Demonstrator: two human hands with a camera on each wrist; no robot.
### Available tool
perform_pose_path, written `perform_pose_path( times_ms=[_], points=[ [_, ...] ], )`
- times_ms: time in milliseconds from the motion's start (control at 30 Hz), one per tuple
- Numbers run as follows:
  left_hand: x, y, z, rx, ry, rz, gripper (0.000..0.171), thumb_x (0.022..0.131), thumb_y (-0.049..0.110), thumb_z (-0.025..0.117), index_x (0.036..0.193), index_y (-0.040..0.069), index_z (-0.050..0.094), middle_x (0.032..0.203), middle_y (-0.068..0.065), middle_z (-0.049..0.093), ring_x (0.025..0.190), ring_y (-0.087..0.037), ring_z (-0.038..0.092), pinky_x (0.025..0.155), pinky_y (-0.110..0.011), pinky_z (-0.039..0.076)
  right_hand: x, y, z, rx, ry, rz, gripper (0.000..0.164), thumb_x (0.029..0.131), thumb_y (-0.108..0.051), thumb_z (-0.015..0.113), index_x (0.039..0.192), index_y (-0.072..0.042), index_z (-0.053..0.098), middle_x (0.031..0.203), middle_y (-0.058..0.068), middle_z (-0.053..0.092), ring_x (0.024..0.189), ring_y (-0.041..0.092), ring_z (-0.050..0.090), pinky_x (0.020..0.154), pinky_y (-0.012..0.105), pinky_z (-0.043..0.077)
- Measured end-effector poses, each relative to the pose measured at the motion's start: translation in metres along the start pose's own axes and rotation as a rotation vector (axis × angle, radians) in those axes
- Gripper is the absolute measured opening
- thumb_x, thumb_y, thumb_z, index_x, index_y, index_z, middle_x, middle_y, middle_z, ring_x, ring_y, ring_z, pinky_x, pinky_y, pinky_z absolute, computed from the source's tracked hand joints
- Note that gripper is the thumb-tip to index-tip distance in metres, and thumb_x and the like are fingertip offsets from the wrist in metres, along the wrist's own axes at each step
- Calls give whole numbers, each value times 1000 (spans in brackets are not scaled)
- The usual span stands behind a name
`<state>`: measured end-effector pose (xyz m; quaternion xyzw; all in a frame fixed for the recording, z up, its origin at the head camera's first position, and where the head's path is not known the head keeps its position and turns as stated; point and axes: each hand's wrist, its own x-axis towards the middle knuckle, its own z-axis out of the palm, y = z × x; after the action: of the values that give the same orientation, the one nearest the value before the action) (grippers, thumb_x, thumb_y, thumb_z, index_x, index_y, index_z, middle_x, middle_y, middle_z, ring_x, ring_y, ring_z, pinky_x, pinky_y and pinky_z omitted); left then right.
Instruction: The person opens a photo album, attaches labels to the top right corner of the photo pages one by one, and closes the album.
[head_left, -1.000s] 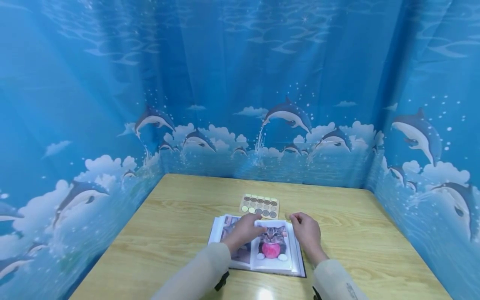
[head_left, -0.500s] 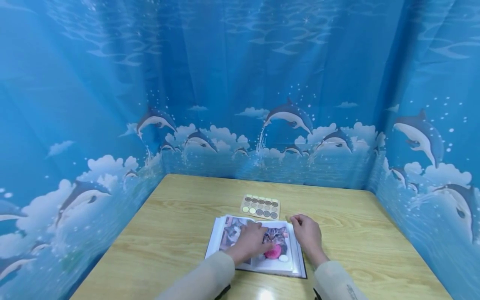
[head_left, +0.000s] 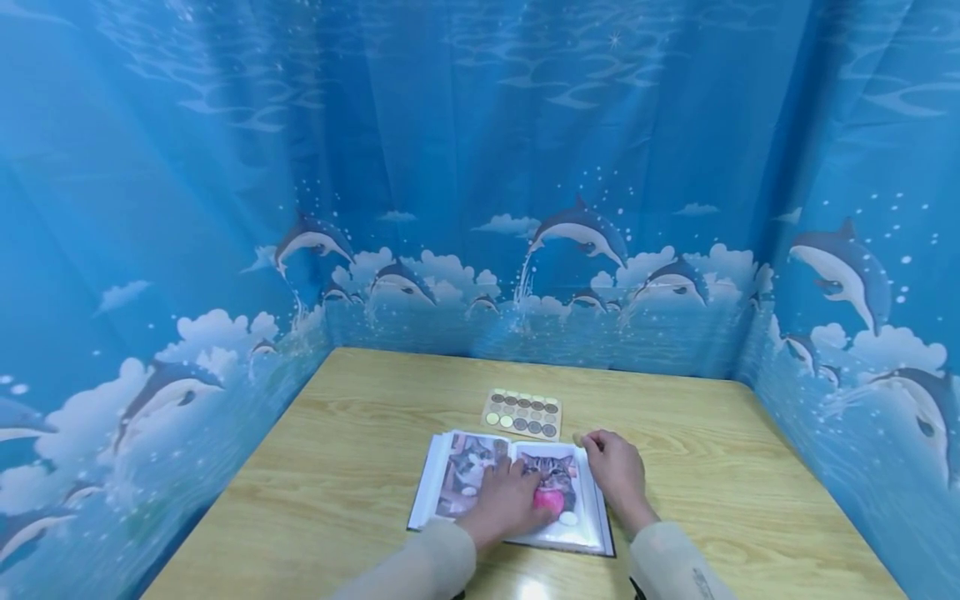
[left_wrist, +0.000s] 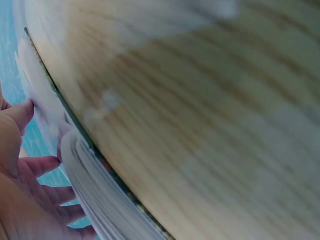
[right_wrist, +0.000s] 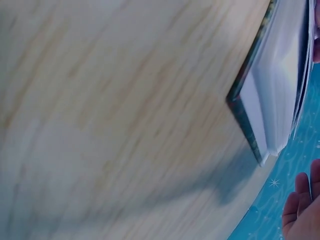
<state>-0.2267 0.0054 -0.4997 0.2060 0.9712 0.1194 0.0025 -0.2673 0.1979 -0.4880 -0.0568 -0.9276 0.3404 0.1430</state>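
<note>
An open photo album (head_left: 442,467) with cat pictures lies on the table, its thick stack of pages visible at the edge in both wrist views. My left hand (head_left: 506,500) rests across the middle of the album with spread fingers, covering part of the right-hand picture (head_left: 558,475). In the left wrist view, the thumb and fingers of my left hand (left_wrist: 30,195) touch the pages. Beside the album's upper right corner, my right hand (head_left: 618,471) pinches a small yellowish coin-like disc (head_left: 577,438). In the right wrist view my right hand (right_wrist: 305,210) shows only partly, the disc hidden.
Just behind the album lies a pale flat holder (head_left: 486,406) with rows of round coin-like discs, some dark and some light yellow. A wood-grain table (head_left: 360,417) carries everything. Blue dolphin-print curtains (head_left: 465,167) stand around its back and sides.
My left hand has slid down and to the right, from the top of the album's middle onto the lower part of the right page. The right hand has stayed nearly in place with the disc.
</note>
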Motion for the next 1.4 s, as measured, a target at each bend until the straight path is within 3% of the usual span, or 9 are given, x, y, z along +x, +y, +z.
perform_pose_path(
  times_ms=[367,700,867,1400],
  points=[
    [-6,-1,3,15,-20,3,79,85,69,59,150,27,43,156,-15,35,142,-44,29,113,-65,23,3,7,4,-92,-40,-42,23,97,-25,63,101,-4,72,95,12,71,89,30,66,82,50,53],
    [-10,0,2,-2,-53,-12,83,83,70,60,152,27,42,157,-15,32,143,-44,27,113,-64,23,7,8,10,-176,-86,-43,22,99,-24,61,104,-5,71,96,9,69,91,28,65,83,48,53],
    [-9,0,2,11,-57,-11,83,83,71,60,152,28,41,158,-15,32,143,-44,27,113,-65,23,9,8,13,-220,-90,-85,22,98,-24,62,106,-5,71,97,10,69,93,29,64,86,50,52],
    [-10,0,0,25,-80,-17,84,83,72,57,152,28,40,159,-14,30,144,-43,26,113,-64,22,11,7,20,-249,-76,-152,22,97,-25,64,103,-5,71,95,11,69,91,29,64,87,52,51]
  ],
)
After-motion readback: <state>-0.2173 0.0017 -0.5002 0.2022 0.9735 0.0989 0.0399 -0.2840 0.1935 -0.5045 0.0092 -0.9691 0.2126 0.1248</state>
